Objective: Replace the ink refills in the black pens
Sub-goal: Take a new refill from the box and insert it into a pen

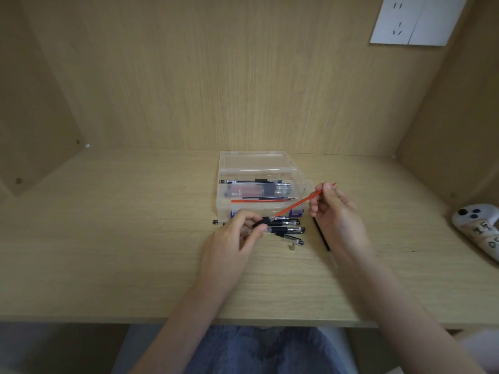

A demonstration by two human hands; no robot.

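Nearest the camera, at the bottom middle of the frame, is the person's lap (259, 349) in blue cloth, tucked under the front edge of the bench (108, 238), with both bare forearms reaching up from it toward the centre. The left hand (237, 233) is closed on a black pen (266, 222), pinching its dark grip end between thumb and fingertips so that the open barrel points up and to the right. The right hand (334, 211), right of centre, pinches the far end of a red refill (297, 205) between thumb and forefinger. The refill runs on a slant down to the left, and its lower end meets the mouth of the barrel. Holding both parts along one line lets the thin tube slide without bending; I cannot tell whether it is being fed in or drawn out. Just beneath the held pen lie a few loose pens (289, 229), bunched at the centre within easy reach. A small pale piece (291, 247) sits just below them, probably a removed part. A black refill (321, 234) lies on the bench below the right hand, set aside from the pile, perhaps so it stays easy to find. Just behind the pens stands a clear box (222, 203) with its lid (255, 160) tipped back. It holds another pen, a bundle of refills and a second red refill, so it looks like the supply. At the upper right is a wall socket (415, 21), and at the right edge a white object (478, 225) that I cannot identify.
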